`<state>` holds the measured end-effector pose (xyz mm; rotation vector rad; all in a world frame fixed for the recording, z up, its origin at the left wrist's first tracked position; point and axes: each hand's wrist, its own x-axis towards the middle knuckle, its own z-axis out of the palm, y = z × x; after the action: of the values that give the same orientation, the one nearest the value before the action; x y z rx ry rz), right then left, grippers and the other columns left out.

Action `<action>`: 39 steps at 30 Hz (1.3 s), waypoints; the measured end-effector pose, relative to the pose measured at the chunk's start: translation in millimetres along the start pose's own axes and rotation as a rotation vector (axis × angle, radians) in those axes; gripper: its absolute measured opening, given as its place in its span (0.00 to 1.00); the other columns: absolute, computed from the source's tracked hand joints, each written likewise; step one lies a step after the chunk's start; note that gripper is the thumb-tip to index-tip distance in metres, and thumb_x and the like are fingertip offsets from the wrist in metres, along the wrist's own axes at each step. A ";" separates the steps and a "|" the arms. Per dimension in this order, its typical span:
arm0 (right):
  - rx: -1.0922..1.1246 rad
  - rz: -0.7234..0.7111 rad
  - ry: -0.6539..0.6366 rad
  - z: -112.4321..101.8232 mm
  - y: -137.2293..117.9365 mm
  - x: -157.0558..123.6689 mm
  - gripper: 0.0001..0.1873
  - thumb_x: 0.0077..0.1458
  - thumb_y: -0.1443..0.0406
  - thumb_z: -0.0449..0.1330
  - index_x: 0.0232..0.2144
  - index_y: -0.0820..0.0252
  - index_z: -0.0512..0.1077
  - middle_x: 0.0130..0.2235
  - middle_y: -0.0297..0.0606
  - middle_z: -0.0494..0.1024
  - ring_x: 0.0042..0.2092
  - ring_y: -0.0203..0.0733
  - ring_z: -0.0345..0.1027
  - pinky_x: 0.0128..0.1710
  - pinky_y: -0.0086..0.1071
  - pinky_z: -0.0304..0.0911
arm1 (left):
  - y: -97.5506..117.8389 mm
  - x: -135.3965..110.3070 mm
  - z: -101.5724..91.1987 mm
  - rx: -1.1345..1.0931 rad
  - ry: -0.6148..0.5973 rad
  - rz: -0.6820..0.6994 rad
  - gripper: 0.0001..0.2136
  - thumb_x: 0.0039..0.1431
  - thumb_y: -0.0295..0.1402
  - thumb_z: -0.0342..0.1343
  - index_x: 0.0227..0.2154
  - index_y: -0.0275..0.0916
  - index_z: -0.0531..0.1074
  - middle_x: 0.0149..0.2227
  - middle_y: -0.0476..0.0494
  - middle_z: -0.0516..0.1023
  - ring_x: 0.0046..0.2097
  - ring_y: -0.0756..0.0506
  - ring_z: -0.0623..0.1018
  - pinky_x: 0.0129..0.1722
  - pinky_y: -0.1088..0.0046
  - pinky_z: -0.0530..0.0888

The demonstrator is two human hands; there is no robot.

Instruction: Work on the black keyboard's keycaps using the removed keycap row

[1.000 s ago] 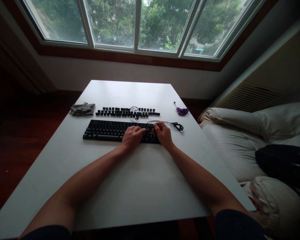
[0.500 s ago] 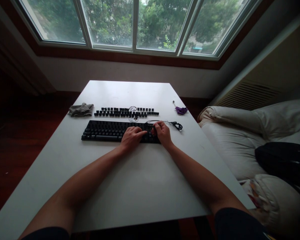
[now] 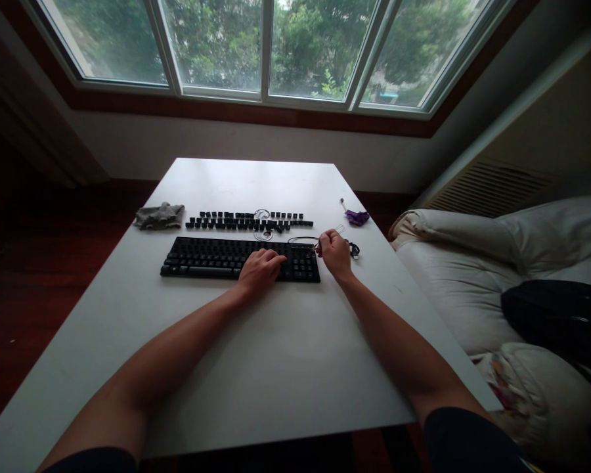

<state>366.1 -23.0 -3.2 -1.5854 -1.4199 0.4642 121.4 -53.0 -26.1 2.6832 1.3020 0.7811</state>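
Observation:
A black keyboard lies lengthwise on the white table. Across its right-hand part, left of the number pad, my left hand rests with its fingers laid out over the keys. My right hand is closed just above the keyboard's upper right corner. It grips a wire keycap puller, whose thin loops stick out past the fingers; the rest of it is hidden in the hand. Beyond the keyboard, loose black keycaps stand in two rows.
A grey cloth lies at the table's left edge. On the right are a purple cloth with a light-coloured handle and a bundled black cable. Two clear ring-like pieces sit among the keycaps. A cream sofa stands right of the table.
My right hand has moved right and slightly away from me with the puller, uncovering the number pad. My left hand has stayed on the keyboard.

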 end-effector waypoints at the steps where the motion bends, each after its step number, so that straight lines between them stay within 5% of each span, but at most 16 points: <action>1: -0.022 0.004 -0.011 -0.2 1.5 1.2 0.14 0.63 0.56 0.50 0.31 0.57 0.69 0.24 0.34 0.77 0.26 0.40 0.71 0.31 0.32 0.65 | 0.1 0.1 -0.3 0.004 -0.004 0.001 0.15 0.66 0.29 0.50 0.52 0.45 0.75 0.46 0.42 0.77 0.46 0.43 0.72 0.47 0.63 0.69; 22: -0.568 -0.156 -0.064 6.4 -12.6 -6.9 0.13 0.65 0.59 0.52 0.40 0.59 0.74 0.28 0.43 0.78 0.31 0.49 0.72 0.32 0.34 0.56 | 5.2 0.4 -2.9 0.085 -0.060 0.003 0.15 0.67 0.29 0.49 0.52 0.46 0.74 0.46 0.41 0.75 0.45 0.42 0.71 0.46 0.63 0.68; 27: -0.572 -0.289 -0.021 9.0 -9.3 -26.1 0.17 0.68 0.58 0.47 0.42 0.60 0.73 0.29 0.43 0.78 0.30 0.46 0.70 0.32 0.33 0.54 | 5.3 -0.1 -2.3 0.077 -0.048 0.000 0.14 0.67 0.30 0.49 0.52 0.46 0.74 0.46 0.42 0.75 0.45 0.42 0.70 0.46 0.63 0.68; 39: -0.506 -0.300 -0.018 12.2 -7.5 -38.7 0.18 0.69 0.56 0.47 0.42 0.60 0.73 0.29 0.43 0.76 0.30 0.44 0.68 0.31 0.32 0.51 | 6.3 0.3 -1.1 0.071 -0.038 -0.009 0.14 0.67 0.30 0.49 0.51 0.46 0.75 0.45 0.41 0.75 0.45 0.42 0.71 0.46 0.63 0.68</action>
<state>342.1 -54.8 -14.4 -1.7088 -1.8521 -0.0687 125.5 -57.0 -23.4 2.7296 1.3575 0.6928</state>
